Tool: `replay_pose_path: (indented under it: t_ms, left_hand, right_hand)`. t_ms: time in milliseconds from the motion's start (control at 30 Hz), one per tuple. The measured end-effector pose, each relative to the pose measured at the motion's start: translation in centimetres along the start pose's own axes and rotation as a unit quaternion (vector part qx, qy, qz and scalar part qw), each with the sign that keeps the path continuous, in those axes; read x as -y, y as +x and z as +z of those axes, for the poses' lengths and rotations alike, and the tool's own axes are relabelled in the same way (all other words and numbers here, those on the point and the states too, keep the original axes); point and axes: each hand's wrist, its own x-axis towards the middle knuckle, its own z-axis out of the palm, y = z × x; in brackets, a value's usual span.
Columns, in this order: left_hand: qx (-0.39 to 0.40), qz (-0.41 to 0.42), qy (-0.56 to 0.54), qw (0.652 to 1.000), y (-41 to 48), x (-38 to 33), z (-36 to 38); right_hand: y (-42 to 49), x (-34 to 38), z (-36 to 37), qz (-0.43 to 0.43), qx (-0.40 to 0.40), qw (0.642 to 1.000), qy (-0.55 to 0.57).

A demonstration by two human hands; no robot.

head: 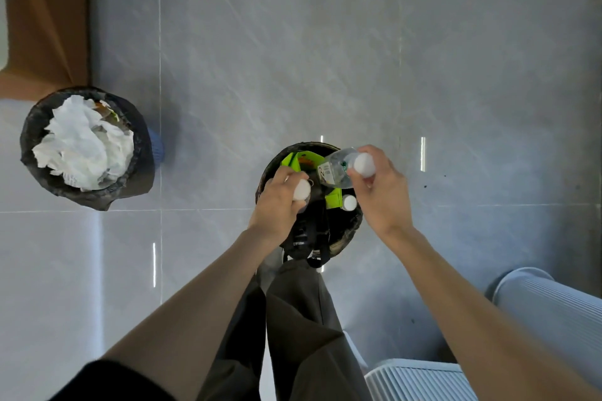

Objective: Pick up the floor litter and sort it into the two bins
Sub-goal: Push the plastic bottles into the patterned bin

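Clear plastic is the material being handled: each hand holds a white-capped item over the near bin [351, 228]. This bin is lined in black and already holds green cartons [290, 161] and a loose capped bottle [349, 203]. The step in hand is judged to be depositing bottles into this bin.

Right hand [381, 195]: the fingers are curled round the neck end of a clear bottle [334, 172]. The cap faces up toward the head camera. The body slants down and away, lying above the far side of the opening. Contact with the contents below cannot be confirmed.

Left hand [277, 205]: the fingers are closed round a second item, of which only a white cap [301, 189] shows. The body is hidden under the hand, so it is probably a bottle, but this is not certain. It sits above the left side of the opening.

Next move, as judged: open both hands and let the items drop. Both already lie inside the rim line, so little travel is needed. The clear bottle's base is close to the far rim, and drawing it inward first would lower the risk of it tipping out.

The second bin [35, 117] stands well apart to the left and is filled with crumpled white paper [81, 143].
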Motion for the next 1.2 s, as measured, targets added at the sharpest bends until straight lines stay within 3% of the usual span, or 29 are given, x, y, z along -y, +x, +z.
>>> replay_pose_path:
  t_ms: [133,267,500,700,1100,1200]
  left_hand:
    - [0.01,0.013,0.021,1.0,2.7,-0.6,1.3]
    - [0.018,0.017,0.053,0.998,5.4,-1.5,2.2]
    - [0.037,0.011,0.085,0.996,8.7,-2.6,4.7]
    - [0.036,0.001,0.026,0.999,8.8,-1.1,6.3]
    - [0.034,-0.02,0.096,0.995,12.0,1.1,10.4]
    - [0.054,-0.007,0.07,0.996,12.1,1.4,10.1]
  right_hand:
    - [0.9,-0.1,0.2,0.01,-0.045,0.999,0.01]
    - [0.5,-1.8,-0.4,0.081,-0.098,0.991,0.051]
    - [-1.0,-4.7,-1.4,0.187,-0.219,0.948,0.137]
    - [-3.0,-5.7,-1.8,0.196,-0.236,0.943,0.126]
    - [-3.3,-7.7,-1.0,0.176,-0.218,0.956,0.089]
    - [-2.4,-7.6,-1.1,0.183,-0.226,0.951,0.108]
